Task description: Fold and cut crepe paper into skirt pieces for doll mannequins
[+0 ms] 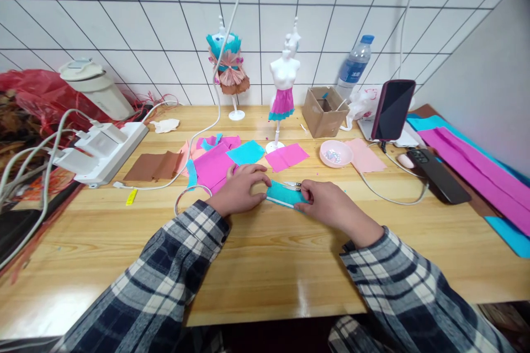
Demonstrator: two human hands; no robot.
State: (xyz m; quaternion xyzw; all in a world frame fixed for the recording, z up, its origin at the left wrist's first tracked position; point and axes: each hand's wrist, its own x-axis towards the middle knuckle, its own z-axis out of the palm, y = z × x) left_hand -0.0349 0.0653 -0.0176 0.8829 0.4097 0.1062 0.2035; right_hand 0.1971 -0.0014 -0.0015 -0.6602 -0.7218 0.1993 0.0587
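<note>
A short teal crepe paper strip (278, 193) lies across the table before me, with a narrow white band along its near edge. My left hand (244, 190) grips its left end, thumb and bent fingers closed at the edge. At the other end, my right hand (325, 204) pinches the strip between thumb and fingers. Small silver blades (292, 183), seemingly scissors, show just behind the strip beside my right fingers; their handles are hidden. Magenta paper (213, 168) and a teal paper piece (246, 152) lie beyond my left hand.
Behind stand two mini dress forms, one in a magenta skirt (284, 103), one fully dressed (229, 66). A pink bowl (336, 161) holds sequins. A cardboard box (325, 121), propped phone (393, 110), dark phone (441, 176), power strip (111, 149) and cables surround the work.
</note>
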